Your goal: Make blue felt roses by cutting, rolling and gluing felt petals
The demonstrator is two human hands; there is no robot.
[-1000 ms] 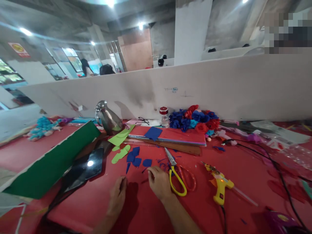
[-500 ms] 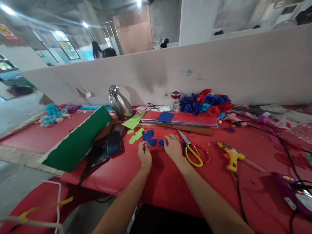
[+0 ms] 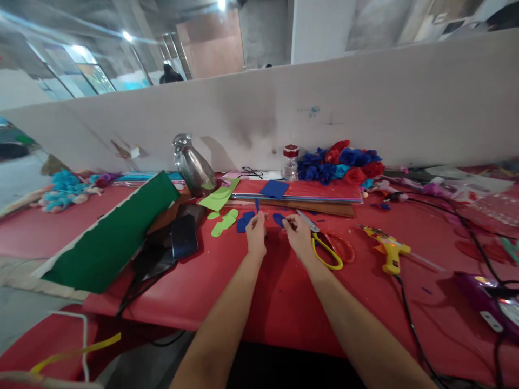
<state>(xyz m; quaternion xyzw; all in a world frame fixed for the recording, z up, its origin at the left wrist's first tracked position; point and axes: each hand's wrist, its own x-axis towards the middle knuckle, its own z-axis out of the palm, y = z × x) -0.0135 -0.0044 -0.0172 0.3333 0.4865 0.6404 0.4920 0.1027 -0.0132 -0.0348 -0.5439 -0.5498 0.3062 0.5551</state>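
Observation:
My left hand [image 3: 257, 233] is closed on a narrow blue piece [image 3: 257, 205] that points upward from its fingertips. Between the thumb and fingers of my right hand [image 3: 298, 232] is a rounded blue piece [image 3: 278, 219]. Other blue cut pieces [image 3: 243, 222] lie on the red table just left of my left hand, and light green cut pieces [image 3: 225, 222] are farther left. Scissors with yellow handles [image 3: 329, 253] rest right beside my right hand. A blue square [image 3: 274, 189] sits on a stack of coloured sheets [image 3: 316, 190] behind the hands.
A yellow glue gun [image 3: 390, 254] with a black cord lies to the right, near a purple device [image 3: 486, 302]. On the left are a phone [image 3: 184, 236], a green board [image 3: 113, 237] and a steel jug [image 3: 194, 167]. Red and blue flowers [image 3: 344, 162] stand by the wall.
Both hands have lifted blue pieces from the table. My left hand has moved right and up. The camera view has shifted slightly.

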